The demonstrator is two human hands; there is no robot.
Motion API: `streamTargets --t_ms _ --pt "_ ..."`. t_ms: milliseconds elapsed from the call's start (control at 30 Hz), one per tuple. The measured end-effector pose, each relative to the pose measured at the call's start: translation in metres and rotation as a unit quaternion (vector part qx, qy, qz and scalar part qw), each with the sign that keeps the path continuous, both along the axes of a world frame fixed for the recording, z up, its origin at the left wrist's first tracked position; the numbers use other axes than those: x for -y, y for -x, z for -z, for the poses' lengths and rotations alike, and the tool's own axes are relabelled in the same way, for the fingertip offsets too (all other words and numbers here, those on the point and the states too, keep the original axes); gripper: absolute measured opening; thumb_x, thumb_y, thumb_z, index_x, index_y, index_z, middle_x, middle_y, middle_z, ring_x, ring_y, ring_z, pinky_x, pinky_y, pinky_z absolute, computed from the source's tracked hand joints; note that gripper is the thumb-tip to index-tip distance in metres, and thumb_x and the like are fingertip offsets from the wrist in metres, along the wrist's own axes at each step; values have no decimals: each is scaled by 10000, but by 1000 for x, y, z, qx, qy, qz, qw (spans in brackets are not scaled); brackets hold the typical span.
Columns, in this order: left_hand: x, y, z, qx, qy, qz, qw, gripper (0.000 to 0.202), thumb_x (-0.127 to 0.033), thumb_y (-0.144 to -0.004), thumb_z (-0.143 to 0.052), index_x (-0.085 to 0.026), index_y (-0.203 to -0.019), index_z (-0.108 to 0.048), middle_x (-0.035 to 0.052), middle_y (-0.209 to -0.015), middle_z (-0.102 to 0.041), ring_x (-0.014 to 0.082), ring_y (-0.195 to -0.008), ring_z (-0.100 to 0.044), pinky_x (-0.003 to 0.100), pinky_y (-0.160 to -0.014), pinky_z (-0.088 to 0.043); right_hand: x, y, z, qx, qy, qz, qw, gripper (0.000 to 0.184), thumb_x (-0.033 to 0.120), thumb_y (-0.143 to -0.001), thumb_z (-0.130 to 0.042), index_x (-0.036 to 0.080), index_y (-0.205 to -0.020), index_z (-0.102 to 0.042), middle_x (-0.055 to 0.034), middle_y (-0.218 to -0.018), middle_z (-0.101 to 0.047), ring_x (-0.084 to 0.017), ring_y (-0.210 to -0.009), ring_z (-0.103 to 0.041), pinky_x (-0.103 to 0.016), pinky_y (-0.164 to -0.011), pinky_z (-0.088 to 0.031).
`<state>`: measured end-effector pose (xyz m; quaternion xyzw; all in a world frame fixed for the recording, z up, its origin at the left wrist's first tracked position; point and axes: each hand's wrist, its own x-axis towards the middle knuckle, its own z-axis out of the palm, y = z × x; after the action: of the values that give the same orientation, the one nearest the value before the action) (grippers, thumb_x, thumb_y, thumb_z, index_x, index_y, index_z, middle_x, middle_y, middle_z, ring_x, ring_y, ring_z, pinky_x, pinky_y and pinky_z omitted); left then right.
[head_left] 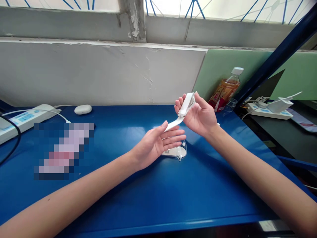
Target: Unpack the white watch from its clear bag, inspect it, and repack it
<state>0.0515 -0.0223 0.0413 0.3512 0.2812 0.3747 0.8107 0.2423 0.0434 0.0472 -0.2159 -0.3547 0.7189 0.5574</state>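
The left hand (151,147) pinches the low end of a long, thin white strip with a thick block-like top (185,106) between thumb and first finger; its other fingers stick out almost straight. The right hand (203,117) holds the top between its thumb and curled fingers. The strip bends in the middle, above the shiny blue flat surface (148,198).

the bent object (186,105) at centre looks like smooth white plastic. the tabletop (148,195) across the lower frame is glossy, like painted metal. the bottle (225,91) at upper right is clear, shiny plastic; the window post (135,21), top centre, rough and flaking.
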Motion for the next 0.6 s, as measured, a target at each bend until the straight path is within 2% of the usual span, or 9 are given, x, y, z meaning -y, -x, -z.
streamTargets --t_ms 100,167,233,300,367,467,533,600 --pt "0 -1 1 15 -14 -34 999 332 -375 -913 -698 -123 -1128 -683 172 -1366 -619 330 -1303 -564 440 -1103 -429 -2 0 4 12 -23 6 1000 228 483 -897 -654 266 -834 -686 2 -946 -781 -192 -1162 -670 -358 -1092 -470" --pt "-1 -1 3 10 -20 -46 999 247 -326 -915 -702 -129 -1064 -691 158 -1410 -587 325 -1331 -538 443 -1120 -415 0 4 7 51 -44 -1 998 262 516 -842 -726 258 -828 -681 2 -893 -787 -201 -1062 -716 -372 -1039 -511" --pt "-1 -2 5 -7 -29 -47 998 221 -291 -916 -708 -129 -1065 -692 148 -1411 -588 309 -1344 -527 429 -1131 -406 5 8 8 111 -79 -1 991 303 545 -824 -736 245 -832 -689 -16 -866 -791 -215 -983 -735 -391 -971 -545" --pt "-1 -3 6 -29 -44 -40 998 268 -268 -902 -729 -129 -1126 -685 147 -1375 -617 295 -1340 -532 414 -1128 -409 11 13 6 178 -137 19 974 300 536 -842 -719 236 -838 -719 -41 -931 -794 -226 -1019 -718 -384 -938 -548" --pt "-1 -4 6 -50 -57 -29 997 336 -261 -869 -766 -120 -1162 -680 157 -1308 -659 299 -1299 -570 417 -1100 -435 18 15 3 242 -197 56 949 259 489 -858 -714 234 -839 -756 -57 -1098 -773 -241 -1120 -675 -361 -921 -538" --pt "1 -4 6 -77 -75 -6 994 382 -286 -824 -811 -110 -1141 -694 158 -1179 -718 301 -1159 -665 427 -1029 -490 23 17 0 306 -218 71 924 256 479 -865 -696 237 -862 -780 -64 -1260 -716 -264 -1066 -682 -373 -829 -552" --pt "3 -4 6 -93 -88 9 992 388 -331 -826 -809 -107 -1122 -698 147 -1082 -743 278 -1033 -717 416 -969 -526 24 17 0 319 -209 64 922 286 503 -875 -670 244 -908 -787 -59 -1257 -718 -268 -1012 -694 -395 -818 -555" --pt "5 -5 6 -107 -97 22 989 395 -393 -855 -773 -97 -1103 -694 140 -1001 -752 255 -924 -739 409 -910 -551 23 18 0 308 -193 36 931 319 523 -883 -654 245 -962 -790 -57 -1229 -733 -278 -1058 -685 -418 -902 -539"
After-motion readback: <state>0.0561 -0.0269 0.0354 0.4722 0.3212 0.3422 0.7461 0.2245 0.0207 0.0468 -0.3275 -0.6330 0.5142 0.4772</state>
